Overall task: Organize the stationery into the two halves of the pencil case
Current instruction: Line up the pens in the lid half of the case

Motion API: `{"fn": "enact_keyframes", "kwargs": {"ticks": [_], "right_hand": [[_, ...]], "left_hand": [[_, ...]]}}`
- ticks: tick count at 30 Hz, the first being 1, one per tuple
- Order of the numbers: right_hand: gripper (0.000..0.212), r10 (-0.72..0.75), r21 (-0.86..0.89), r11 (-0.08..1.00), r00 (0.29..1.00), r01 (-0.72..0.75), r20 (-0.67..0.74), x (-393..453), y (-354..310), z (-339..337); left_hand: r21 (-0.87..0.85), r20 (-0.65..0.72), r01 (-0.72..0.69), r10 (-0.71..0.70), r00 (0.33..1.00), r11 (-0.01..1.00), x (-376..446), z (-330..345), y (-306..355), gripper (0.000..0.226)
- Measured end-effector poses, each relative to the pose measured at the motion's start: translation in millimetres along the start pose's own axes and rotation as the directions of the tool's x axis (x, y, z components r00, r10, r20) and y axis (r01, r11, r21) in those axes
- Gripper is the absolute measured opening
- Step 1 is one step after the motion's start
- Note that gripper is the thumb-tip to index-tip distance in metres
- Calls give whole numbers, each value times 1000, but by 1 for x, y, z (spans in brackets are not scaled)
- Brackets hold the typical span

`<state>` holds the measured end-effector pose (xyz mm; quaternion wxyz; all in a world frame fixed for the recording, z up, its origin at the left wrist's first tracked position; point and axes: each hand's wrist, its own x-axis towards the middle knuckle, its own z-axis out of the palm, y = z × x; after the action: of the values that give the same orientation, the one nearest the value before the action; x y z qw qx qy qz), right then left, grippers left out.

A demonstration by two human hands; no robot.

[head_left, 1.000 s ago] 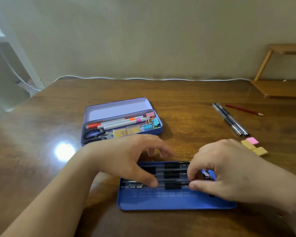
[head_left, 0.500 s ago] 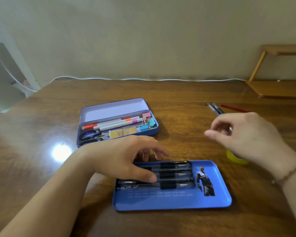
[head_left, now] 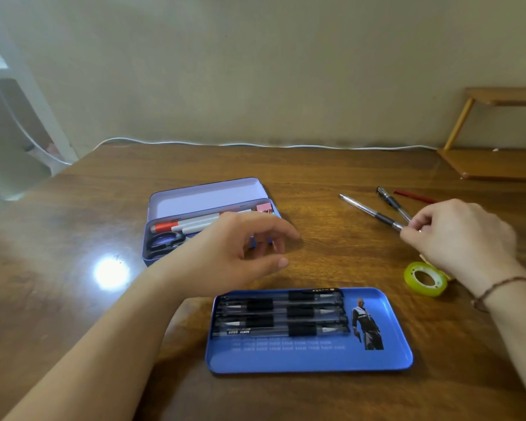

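Right hand [head_left: 462,238] pinches a pen [head_left: 372,212] at two o'clock of the tray [head_left: 386,360]; left hand [head_left: 234,253] hovers loose, holding nothing, at eleven.

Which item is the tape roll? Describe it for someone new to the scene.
Start at the blue tray near the wooden table's front edge. Just beyond its far right corner, under the right hand's wrist, lies the tape roll: the only ring-shaped thing, translucent yellow-green.

Bare forearms, thin brown cord bracelet [head_left: 504,285] (right wrist)
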<state>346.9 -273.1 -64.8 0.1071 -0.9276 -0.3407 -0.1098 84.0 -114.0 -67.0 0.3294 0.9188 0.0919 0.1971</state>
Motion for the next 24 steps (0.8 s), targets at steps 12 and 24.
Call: {"fn": "enact_keyframes", "kwargs": {"ticks": [12,24], "right_hand": [[37,-466,896,444,851,-11,241,-50,-42,-28],[10,-613,881,427,782,206,114,-85,-69,-15]], "left_hand": [[259,-289,-35,112,951,965,5,10,-1,46],[-509,-14,-52,52,999,859,5,20,18,61]]}}
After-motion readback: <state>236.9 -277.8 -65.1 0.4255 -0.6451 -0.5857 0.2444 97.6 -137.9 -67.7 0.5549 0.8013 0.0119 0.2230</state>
